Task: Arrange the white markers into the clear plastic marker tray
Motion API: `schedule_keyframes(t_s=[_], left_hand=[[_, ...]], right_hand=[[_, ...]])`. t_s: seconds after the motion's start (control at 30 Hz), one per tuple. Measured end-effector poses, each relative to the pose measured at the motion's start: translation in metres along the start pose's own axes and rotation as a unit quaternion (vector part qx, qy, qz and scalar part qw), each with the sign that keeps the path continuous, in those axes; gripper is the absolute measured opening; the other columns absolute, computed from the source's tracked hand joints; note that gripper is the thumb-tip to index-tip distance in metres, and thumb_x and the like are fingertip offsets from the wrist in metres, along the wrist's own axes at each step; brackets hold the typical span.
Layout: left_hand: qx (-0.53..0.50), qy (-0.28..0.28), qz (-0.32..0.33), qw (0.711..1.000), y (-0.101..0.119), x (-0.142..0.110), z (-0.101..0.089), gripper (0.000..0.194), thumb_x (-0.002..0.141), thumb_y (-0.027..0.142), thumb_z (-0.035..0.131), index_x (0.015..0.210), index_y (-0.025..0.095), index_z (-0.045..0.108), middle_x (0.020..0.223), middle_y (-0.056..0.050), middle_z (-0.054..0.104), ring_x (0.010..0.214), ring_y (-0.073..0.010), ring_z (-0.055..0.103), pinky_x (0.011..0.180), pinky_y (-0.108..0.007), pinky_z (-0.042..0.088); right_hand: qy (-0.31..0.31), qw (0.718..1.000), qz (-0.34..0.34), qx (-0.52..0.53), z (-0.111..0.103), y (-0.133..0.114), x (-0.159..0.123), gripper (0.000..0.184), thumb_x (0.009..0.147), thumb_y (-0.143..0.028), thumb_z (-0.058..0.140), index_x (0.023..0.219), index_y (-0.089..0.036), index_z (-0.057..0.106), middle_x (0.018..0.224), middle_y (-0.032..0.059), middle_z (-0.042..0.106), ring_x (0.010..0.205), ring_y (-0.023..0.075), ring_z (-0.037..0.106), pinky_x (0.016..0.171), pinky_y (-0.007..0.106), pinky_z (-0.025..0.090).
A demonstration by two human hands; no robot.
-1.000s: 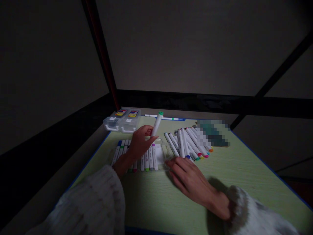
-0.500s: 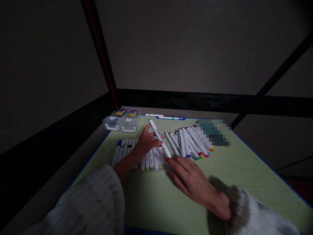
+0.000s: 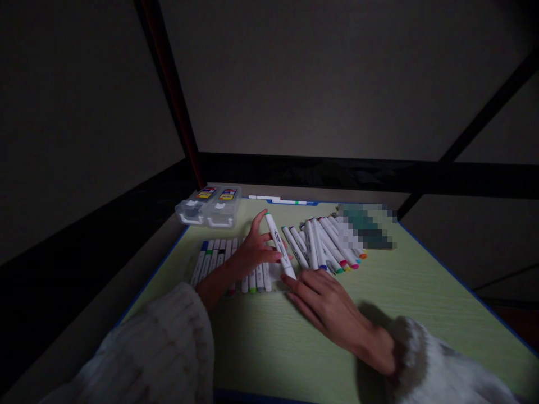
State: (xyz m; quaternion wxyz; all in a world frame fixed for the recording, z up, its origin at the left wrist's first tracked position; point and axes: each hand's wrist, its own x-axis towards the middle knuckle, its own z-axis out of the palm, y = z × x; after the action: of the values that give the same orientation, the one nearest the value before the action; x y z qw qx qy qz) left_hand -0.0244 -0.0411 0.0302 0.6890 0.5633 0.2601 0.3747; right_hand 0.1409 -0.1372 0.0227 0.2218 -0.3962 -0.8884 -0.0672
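Note:
A white marker (image 3: 278,242) with a green tip at its upper end is held tilted above the table. My left hand (image 3: 252,251) is closed on it, a fingertip at the green end and the thumb along its side. At the marker's lower end, the fingers of my right hand (image 3: 324,303) grip it. Beneath and beside my left hand lies a row of white markers (image 3: 207,262) with coloured ends, partly covered by that hand and forearm. A loose pile of markers (image 3: 332,241) lies beyond my right hand.
Two clear plastic cases (image 3: 221,213) with handles stand at the back left of the pale green table (image 3: 261,348). Two white pens (image 3: 288,201) lie along its far edge. A blurred-out dark green item (image 3: 366,224) is at the back right, beside the pile.
The held marker has shifted slightly right and down. My left fingers have moved along it, a fingertip now reaching its green end. My right hand has barely moved.

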Motion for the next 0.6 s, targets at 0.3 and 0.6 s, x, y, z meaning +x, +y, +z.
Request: schedule_keyframes(t_s=[0.3,0.6], left_hand=[[0.118,0.118,0.044,0.985,0.001,0.010,-0.015,0.057,0.063,0.021,0.063,0.116,0.017,0.042,0.099,-0.007,0.059,0.077,-0.0158,0.061,0.065,-0.025,0.047],[0.315,0.175,0.094,0.928,-0.003,0.017,-0.030,0.034,0.069,0.023,0.053,0.102,0.013,0.056,0.110,-0.010,0.056,0.096,-0.0186,0.055,0.080,-0.031,0.045]], right_hand=[[-0.010,1.000,-0.025,-0.006,0.002,-0.002,0.000,0.029,0.090,-0.020,0.034,0.108,-0.014,0.056,0.071,0.0046,0.058,0.068,0.0165,0.052,0.063,0.031,0.040],[-0.046,0.999,-0.005,0.003,0.006,-0.003,-0.001,0.033,0.090,-0.020,0.036,0.119,-0.015,0.049,0.080,0.0059,0.061,0.074,0.0170,0.054,0.068,0.033,0.041]])
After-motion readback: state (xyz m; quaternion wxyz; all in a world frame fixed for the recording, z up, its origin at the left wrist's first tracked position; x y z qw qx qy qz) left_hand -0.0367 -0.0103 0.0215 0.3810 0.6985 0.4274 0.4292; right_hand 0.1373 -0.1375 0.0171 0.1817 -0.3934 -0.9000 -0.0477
